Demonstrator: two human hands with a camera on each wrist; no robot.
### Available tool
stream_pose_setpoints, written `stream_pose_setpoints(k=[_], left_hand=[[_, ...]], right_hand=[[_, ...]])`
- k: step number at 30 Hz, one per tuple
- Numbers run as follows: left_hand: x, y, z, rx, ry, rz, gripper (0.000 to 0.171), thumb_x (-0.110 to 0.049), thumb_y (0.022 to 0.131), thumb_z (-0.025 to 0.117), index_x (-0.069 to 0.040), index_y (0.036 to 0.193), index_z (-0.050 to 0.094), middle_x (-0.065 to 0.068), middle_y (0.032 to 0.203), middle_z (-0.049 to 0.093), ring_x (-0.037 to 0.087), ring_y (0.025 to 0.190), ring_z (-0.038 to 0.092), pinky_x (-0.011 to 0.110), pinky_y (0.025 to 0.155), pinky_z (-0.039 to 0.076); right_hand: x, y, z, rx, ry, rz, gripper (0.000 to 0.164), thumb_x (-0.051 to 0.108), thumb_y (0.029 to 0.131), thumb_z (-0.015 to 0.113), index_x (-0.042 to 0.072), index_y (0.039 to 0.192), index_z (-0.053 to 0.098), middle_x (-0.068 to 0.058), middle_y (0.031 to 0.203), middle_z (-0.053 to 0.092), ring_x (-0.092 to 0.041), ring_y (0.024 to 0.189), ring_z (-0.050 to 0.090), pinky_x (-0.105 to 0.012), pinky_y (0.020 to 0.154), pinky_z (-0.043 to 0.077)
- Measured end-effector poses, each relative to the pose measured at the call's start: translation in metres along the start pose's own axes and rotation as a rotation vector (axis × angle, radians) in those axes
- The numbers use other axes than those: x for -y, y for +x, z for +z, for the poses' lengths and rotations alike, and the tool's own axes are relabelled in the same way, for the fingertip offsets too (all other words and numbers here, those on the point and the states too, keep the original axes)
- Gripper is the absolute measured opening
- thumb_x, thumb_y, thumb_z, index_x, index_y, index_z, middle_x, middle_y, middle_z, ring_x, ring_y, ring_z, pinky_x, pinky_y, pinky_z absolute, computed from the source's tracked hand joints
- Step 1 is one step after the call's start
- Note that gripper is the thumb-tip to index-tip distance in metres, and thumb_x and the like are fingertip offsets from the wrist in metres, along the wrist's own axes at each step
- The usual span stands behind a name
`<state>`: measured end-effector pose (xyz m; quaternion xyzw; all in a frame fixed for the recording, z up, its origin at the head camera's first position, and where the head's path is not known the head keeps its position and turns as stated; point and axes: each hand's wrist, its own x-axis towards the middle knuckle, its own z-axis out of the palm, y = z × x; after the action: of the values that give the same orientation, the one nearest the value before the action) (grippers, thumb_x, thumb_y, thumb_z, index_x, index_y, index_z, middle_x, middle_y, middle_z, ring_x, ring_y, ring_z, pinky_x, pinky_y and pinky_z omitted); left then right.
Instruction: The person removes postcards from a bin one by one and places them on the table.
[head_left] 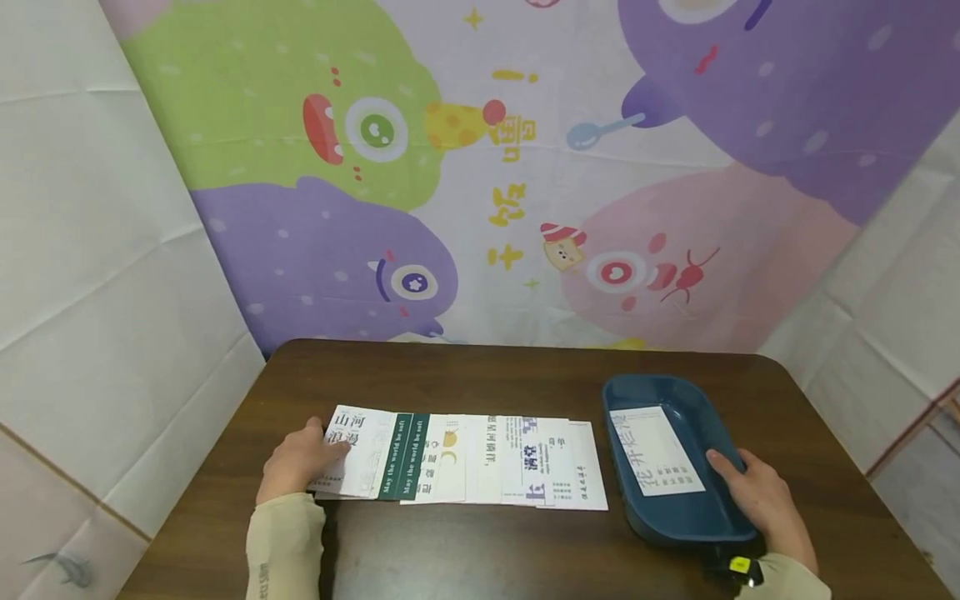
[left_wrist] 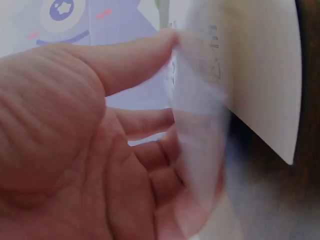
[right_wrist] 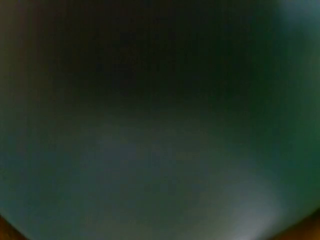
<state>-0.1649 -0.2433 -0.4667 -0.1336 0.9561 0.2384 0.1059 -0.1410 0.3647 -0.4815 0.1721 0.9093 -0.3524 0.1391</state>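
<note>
My left hand (head_left: 302, 457) is at the left end of a row of overlapping printed cards. Its thumb lies on top of the leftmost white card (head_left: 367, 446), fingers behind the edge; in the left wrist view this pinched card (left_wrist: 200, 135) is blurred. Green strips (head_left: 405, 458) lettered "May the world be soft" and several white cards (head_left: 487, 458) continue the row rightward. On the right, my right hand (head_left: 765, 500) grips the rim of a dark blue tray (head_left: 720, 512), thumb over the edge. One white card (head_left: 656, 450) lies inside the tray. The right wrist view is dark and blurred.
The brown wooden table (head_left: 465, 375) has rounded far corners. A cartoon-printed cloth (head_left: 480, 300) hangs behind it, with pale panels (head_left: 112, 250) at both sides. A black wrist strap with a yellow tag (head_left: 739, 565) sits by the tray's near end.
</note>
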Motion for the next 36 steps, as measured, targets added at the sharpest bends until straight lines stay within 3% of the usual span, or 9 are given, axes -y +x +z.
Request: stream_pose_setpoints(k=[6,13,27,36], left_hand=[[-0.007,-0.005,0.001,-0.029,0.067,-0.029,0.068,-0.032,0.091,0.062,0.015,0.133,0.036,0.037,0.106,0.060,0.040,0.080,0.059,0.058,0.070,0.050],[-0.012,-0.006,0.003,-0.048,0.067,-0.050,0.064,-0.033,0.090,0.063,0.016,0.126,0.041,0.032,0.099,0.061,0.039,0.077,0.058,0.055,0.067,0.050],[-0.019,-0.006,0.006,-0.054,0.065,-0.066,0.063,-0.033,0.090,0.064,0.015,0.124,0.043,0.030,0.095,0.061,0.038,0.076,0.057,0.051,0.063,0.048],[-0.013,-0.007,0.003,-0.051,0.055,-0.079,0.063,-0.034,0.090,0.063,0.015,0.124,0.042,0.032,0.098,0.060,0.040,0.079,0.057,0.052,0.066,0.048]], right_hand=[[0.000,0.000,0.001,-0.018,-0.016,-0.001,0.104,0.071,0.093,0.027,-0.019,0.143,0.014,-0.048,0.142,0.021,-0.062,0.126,0.028,-0.074,0.102,0.027],[0.000,0.000,0.001,-0.021,-0.013,-0.002,0.104,0.071,0.093,0.027,-0.019,0.143,0.015,-0.048,0.141,0.023,-0.062,0.124,0.031,-0.073,0.102,0.028],[0.000,0.002,0.001,-0.014,-0.008,0.015,0.103,0.071,0.094,0.027,-0.019,0.143,0.013,-0.048,0.141,0.021,-0.062,0.125,0.028,-0.074,0.103,0.026],[-0.001,0.002,0.001,-0.012,-0.007,0.010,0.103,0.071,0.094,0.027,-0.018,0.144,0.014,-0.048,0.141,0.023,-0.061,0.123,0.031,-0.074,0.102,0.028]])
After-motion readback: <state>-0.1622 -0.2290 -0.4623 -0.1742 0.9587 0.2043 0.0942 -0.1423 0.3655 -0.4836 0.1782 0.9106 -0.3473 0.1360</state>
